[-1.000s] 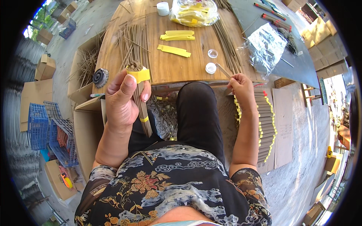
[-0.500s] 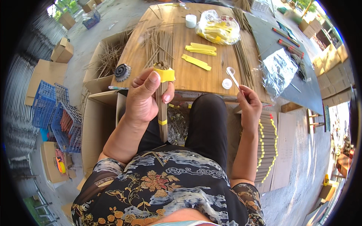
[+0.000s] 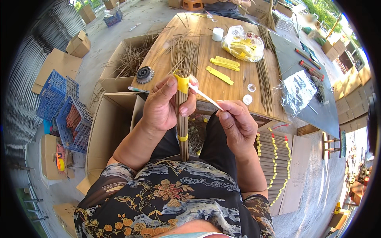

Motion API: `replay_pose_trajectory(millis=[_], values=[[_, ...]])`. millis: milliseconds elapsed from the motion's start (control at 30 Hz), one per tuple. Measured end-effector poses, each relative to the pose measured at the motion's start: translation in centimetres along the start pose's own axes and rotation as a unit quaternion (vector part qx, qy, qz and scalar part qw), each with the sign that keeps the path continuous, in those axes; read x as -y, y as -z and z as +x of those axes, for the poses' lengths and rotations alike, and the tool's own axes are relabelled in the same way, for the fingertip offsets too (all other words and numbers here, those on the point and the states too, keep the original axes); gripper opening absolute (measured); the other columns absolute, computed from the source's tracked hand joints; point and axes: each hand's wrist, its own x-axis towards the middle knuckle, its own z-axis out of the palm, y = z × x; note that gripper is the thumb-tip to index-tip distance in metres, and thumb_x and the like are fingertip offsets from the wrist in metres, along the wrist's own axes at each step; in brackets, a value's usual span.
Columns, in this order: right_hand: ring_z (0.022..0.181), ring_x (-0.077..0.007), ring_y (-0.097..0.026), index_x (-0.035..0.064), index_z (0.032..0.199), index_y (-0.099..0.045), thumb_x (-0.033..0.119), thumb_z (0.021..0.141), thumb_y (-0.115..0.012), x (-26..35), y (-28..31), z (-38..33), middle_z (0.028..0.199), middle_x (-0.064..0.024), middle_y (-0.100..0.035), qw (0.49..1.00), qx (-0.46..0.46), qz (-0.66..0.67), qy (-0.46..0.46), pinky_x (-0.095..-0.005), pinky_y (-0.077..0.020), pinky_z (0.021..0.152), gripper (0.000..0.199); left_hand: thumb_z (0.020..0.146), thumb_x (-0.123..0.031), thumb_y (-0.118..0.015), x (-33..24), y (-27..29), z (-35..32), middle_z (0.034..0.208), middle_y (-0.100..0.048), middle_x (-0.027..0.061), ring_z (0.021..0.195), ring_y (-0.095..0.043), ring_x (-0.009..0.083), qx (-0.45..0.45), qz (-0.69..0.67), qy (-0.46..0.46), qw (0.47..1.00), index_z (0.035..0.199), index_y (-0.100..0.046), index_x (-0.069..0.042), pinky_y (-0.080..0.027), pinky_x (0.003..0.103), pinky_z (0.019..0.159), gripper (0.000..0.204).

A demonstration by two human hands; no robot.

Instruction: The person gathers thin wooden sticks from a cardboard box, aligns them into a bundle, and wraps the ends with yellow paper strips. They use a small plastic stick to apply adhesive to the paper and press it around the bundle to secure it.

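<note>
"Yellow band (image 3: 181, 84), seen from the head view: what does it go around?"

"It wraps the top of a bundle of thin brown sticks (image 3: 181, 123). That end points toward the wooden table (image 3: 226, 90), the other toward the person's lap. A second band (image 3: 183, 138), narrower and also yellow, circles it lower down."

"Which hand has it?"

"The left hand (image 3: 160, 105) grasps it near the top, thumb against the wrap and fingers curled round."

"And the right hand (image 3: 240, 123)?"

"It pinches a slim white stick (image 3: 208, 99). The far tip reaches the wrap's right edge, beside the left fingertips; whether it touches the paper cannot be told."

"What lies on the table?"

"Loose yellow strips (image 3: 220, 75) near the middle, a clear plastic bag (image 3: 243, 43) of more strips beyond them, and a white jar (image 3: 217, 34) left of the bag. Near the front edge sits a small round white container (image 3: 247, 99), just beside a clear round piece (image 3: 251, 87)."

"And to the right, below the table?"

"Many banded bundles (image 3: 274, 158) lie there in a row. Across the table sits another person (image 3: 224, 7)."
</note>
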Motion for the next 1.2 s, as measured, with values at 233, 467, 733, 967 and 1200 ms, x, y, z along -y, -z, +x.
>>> replay_pose_trajectory(millis=[233, 467, 733, 967, 1200], values=[[0.07, -0.0118, -0.052, 0.0014, 0.102, -0.059, 0.001, 0.082, -0.056, 0.5, -0.9, 0.0, 0.087, -0.008, -0.057, 0.999, -0.01, 0.023, 0.026, -0.0209, -0.0414, 0.06, 0.021, 0.09, -0.029, -0.043, -0.2, -0.3, -0.6, 0.088, -0.052, 0.0097, 0.053, -0.046, 0.0122, 0.013, -0.007, -0.001, 1.0, 0.099, -0.053, 0.003, -0.036, 0.024, 0.047, 0.035], [0.071, -0.0112, -0.053, 0.002, 0.102, -0.059, 0.001, 0.079, -0.059, 1.1, -1.2, 0.4, 0.089, -0.0081, -0.057, 0.999, 0.004, -0.019, 0.033, -0.0209, -0.042, 0.06, 0.023, 0.088, -0.026, -0.047, 0.0, 0.0, -1.1, 0.094, -0.055, 0.0126, 0.055, -0.049, 0.0146, 0.024, -0.02, -0.02, 0.999, 0.101, -0.055, 0.002, -0.037, 0.025, 0.048, 0.031], [0.07, -0.0104, -0.052, 0.0019, 0.102, -0.059, 0.001, 0.079, -0.06, 1.4, -1.5, 0.8, 0.088, -0.0079, -0.056, 0.999, 0.006, -0.015, 0.035, -0.0206, -0.0421, 0.06, 0.023, 0.089, -0.024, -0.047, -0.7, -0.2, -1.1, 0.091, -0.057, 0.014, 0.056, -0.049, 0.0157, 0.037, 0.008, -0.014, 0.999, 0.101, -0.056, -0.001, -0.039, 0.025, 0.049, 0.028], [0.07, -0.0109, -0.052, 0.0018, 0.101, -0.059, 0.0, 0.079, -0.059, 1.6, -1.6, 0.6, 0.088, -0.0081, -0.057, 0.999, 0.012, -0.013, 0.033, -0.0204, -0.0422, 0.06, 0.022, 0.088, -0.023, -0.049, -0.9, -0.3, -1.2, 0.091, -0.058, 0.0148, 0.057, -0.051, 0.0167, 0.013, -0.029, -0.029, 0.999, 0.102, -0.056, -0.001, -0.041, 0.025, 0.051, 0.026], [0.068, -0.0106, -0.052, 0.002, 0.101, -0.059, 0.0, 0.078, -0.06, 1.9, -1.6, 1.0, 0.088, -0.008, -0.057, 0.998, 0.026, -0.035, 0.046, -0.0205, -0.0422, 0.058, 0.023, 0.087, -0.021, -0.049, -0.7, -0.2, -1.2, 0.095, -0.058, 0.0169, 0.058, -0.052, 0.0175, 0.035, -0.013, -0.043, 0.998, 0.104, -0.056, -0.003, -0.042, 0.026, 0.052, 0.025]])
